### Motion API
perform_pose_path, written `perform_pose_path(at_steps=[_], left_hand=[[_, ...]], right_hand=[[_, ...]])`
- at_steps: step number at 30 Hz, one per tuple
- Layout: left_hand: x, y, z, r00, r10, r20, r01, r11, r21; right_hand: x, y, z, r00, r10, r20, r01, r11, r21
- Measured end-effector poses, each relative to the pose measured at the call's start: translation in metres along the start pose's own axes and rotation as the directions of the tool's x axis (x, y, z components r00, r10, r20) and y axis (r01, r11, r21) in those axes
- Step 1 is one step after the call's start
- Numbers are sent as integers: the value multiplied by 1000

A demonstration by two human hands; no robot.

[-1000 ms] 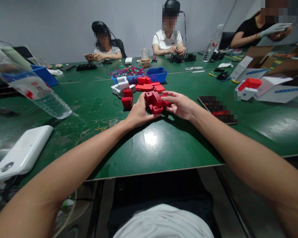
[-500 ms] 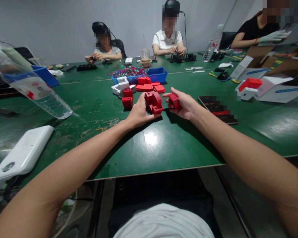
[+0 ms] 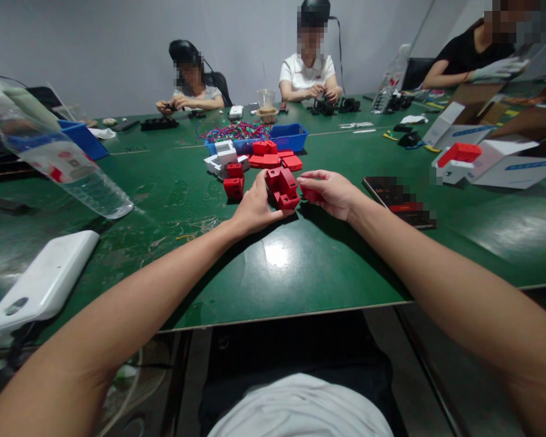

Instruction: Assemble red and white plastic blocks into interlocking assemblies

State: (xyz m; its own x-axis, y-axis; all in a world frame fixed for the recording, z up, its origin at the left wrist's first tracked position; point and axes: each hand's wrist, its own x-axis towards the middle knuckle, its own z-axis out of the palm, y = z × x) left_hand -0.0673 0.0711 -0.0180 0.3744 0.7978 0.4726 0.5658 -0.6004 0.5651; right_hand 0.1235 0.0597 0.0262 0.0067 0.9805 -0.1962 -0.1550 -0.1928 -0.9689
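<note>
My left hand [image 3: 256,206] is closed on a notched red plastic block [image 3: 283,187], with the thumb along its lower edge and the fingers at its left side. Just right of it, my right hand [image 3: 331,193] grips a smaller red plastic block [image 3: 312,195], mostly covered by the fingers. The two pieces are close together; whether they touch I cannot tell. Beyond the left hand stand red blocks [image 3: 233,183], stacked. White plastic parts [image 3: 225,159] and flat red plastic parts [image 3: 268,159] lie in a pile behind them.
A blue bin [image 3: 295,138] with tangled coloured wires [image 3: 239,130] stands behind the pile. A phone [image 3: 398,200] lies right of my right hand. To the left are a tilted water bottle [image 3: 82,173] and a white device [image 3: 45,279]. Open boxes [image 3: 509,164] stand right. Several co-workers sit across.
My right hand has turned its small red block, bringing it closer to the left-hand block, and its fingers now cover more of it. My left hand has stayed in place.
</note>
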Motion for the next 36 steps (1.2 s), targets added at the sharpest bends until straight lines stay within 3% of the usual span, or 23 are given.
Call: perform_pose_path(at_steps=[3,10,16,23,28,32,36], left_hand=[[0,-1,0,1000,4,-9,-4,1000,-2],[0,0,0,1000,13,9,-13,999,30],[0,3,-1,1000,-7,14,7,999,43],[1,3,1,989,-145,26,138,976,167],[1,5,0,987,-151,48,137,965,222],[1,6,-1,989,-137,59,119,963,240],[1,5,0,989,-130,63,109,959,262]], right_hand=[[-1,1,2,999,-32,-16,31,998,-46],[3,0,2,999,15,-45,-13,999,47],[6,6,-2,975,-206,-83,187,964,-190],[6,4,-2,992,-120,-32,118,992,-52],[5,1,0,986,-135,-101,133,991,-32],[4,1,1,989,-117,-94,114,993,-29],[3,1,-1,981,-182,-61,175,980,-96]])
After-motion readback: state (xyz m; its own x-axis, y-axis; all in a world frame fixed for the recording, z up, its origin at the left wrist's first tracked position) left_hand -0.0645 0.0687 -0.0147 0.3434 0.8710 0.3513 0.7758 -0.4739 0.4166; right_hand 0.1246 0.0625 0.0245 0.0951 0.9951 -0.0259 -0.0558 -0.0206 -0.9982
